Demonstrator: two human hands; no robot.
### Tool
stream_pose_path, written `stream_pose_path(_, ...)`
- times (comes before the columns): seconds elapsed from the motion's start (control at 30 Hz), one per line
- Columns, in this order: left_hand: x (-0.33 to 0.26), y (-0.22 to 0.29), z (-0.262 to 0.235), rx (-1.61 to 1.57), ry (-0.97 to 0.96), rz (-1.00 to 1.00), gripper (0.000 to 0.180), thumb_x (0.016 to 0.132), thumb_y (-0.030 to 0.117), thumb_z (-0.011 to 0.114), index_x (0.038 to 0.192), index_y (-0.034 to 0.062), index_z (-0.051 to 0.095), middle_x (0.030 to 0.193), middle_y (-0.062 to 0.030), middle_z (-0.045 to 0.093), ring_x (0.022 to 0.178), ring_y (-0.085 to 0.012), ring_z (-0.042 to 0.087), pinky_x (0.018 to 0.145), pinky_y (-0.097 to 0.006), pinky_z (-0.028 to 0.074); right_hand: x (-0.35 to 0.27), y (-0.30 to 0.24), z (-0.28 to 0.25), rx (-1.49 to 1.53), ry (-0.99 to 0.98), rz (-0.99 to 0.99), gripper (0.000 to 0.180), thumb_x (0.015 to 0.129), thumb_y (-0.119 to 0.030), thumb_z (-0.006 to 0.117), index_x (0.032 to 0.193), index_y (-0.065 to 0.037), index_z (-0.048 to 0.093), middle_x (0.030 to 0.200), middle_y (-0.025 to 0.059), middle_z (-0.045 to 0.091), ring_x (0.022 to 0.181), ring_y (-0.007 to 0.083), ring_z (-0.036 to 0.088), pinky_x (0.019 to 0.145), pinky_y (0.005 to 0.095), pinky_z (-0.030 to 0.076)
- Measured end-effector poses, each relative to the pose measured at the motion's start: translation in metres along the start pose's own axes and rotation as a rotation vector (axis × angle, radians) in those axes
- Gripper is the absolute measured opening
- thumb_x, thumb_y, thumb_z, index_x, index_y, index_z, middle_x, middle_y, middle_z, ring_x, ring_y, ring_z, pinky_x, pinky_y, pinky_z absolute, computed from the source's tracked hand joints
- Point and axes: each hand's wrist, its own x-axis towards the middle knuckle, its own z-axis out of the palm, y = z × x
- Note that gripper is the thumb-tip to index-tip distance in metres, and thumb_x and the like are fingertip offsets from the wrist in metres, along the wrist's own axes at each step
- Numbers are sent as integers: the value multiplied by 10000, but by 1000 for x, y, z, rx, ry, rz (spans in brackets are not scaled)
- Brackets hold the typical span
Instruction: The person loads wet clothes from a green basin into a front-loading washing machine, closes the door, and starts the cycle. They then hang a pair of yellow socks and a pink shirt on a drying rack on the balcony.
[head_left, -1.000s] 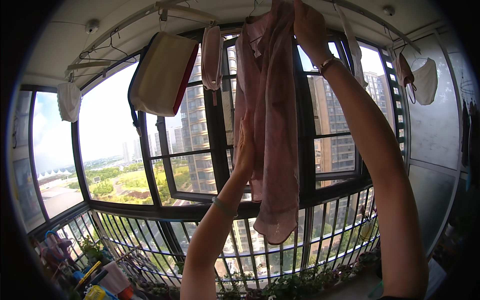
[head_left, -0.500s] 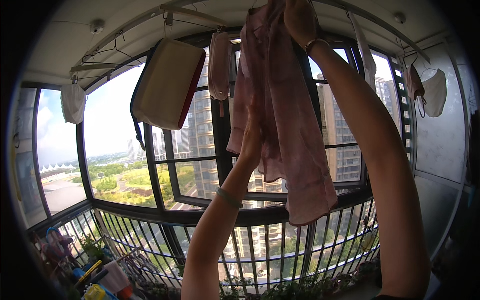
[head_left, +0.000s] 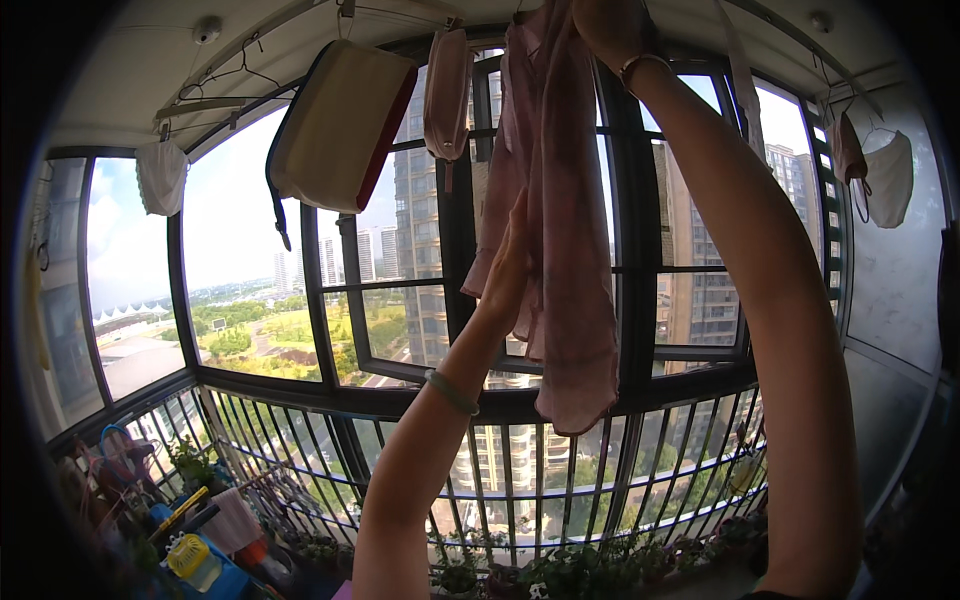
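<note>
A long, thin pink cloth [head_left: 575,240], perhaps a garment or scarf, hangs from above in loose folds. My left hand [head_left: 513,255] is raised against its left side, fingers stretched upward and nearly flat, the tips partly lost among the folds. A pale green bangle [head_left: 453,391] circles my left wrist. At the top of the cloth is my right hand [head_left: 612,32], its arm reaching high from the lower right. Its fingers are hidden by the hand itself and the picture's upper edge. A thin bracelet [head_left: 640,66] sits on that wrist.
Left of the cloth hang a cream bag [head_left: 335,125] with red sides and a narrow pink pouch [head_left: 447,95]. White masks [head_left: 887,180] hang at the right. Behind are dark-framed windows [head_left: 630,330] and a railing [head_left: 510,455]; potted plants [head_left: 600,570] and clutter [head_left: 200,560] stand below.
The cloth's lower part has drawn in narrower, its hem shifting left. My left hand still rests against it, and my right hand stays at its top. The whole view has shifted slightly.
</note>
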Motion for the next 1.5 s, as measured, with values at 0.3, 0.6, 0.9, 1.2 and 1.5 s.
stream_pose_path(0.3, -42, -11, 7, 20, 35, -33, 829, 946, 707, 202, 1557, 162, 73, 1599, -167, 104, 1484, -307, 90, 1192, -433, 128, -18, -71, -143, 689, -430, 605, 253, 992, -241, 481, 1015, -16, 596, 867, 95, 645, 772, 275, 618, 670, 405, 500)
stream_pose_path(0.6, -106, 12, 42, 65, -7, 59, 886, 879, 783, 232, 1554, 238, 57, 1599, -184, 31, 1474, -359, 66, 1140, -605, 205, -176, -163, -298, 1215, -587, 1242, 322, 993, -310, 477, 1075, -24, 599, 972, 114, 647, 893, 280, 620, 733, 407, 512)
stream_pose_path(0.9, -172, 4, 49, -240, 316, -326, 560, 943, 298, 633, 1388, 53, 399, 1306, -162, 516, 1152, -224, 574, 874, -352, 538, -238, -208, -357, 1334, -364, 1681, 397, 994, -379, 473, 1136, -31, 602, 1076, 133, 650, 1014, 285, 621, 795, 409, 524)
stream_pose_path(1.2, -184, -19, 24, -1033, 666, -514, 393, 969, 282, 590, 1238, 27, 460, 1204, -197, 540, 1096, -321, 604, 985, -470, 515, -262, -195, -377, 1390, -231, 1811, 434, 999, -299, 460, 1330, -21, 493, 1319, 127, 560, 1222, 250, 543, 965, 417, 500)
stream_pose_path(1.5, -190, -54, 13, -301, 138, -125, 420, 965, 286, 546, 1249, -24, 527, 1197, -182, 589, 1090, -274, 584, 920, -388, 499, -304, -173, -370, 2092, -152, 1871, 280, 1008, -241, 465, 1150, -26, 575, 996, 69, 645, 814, 159, 606, 705, 286, 509)
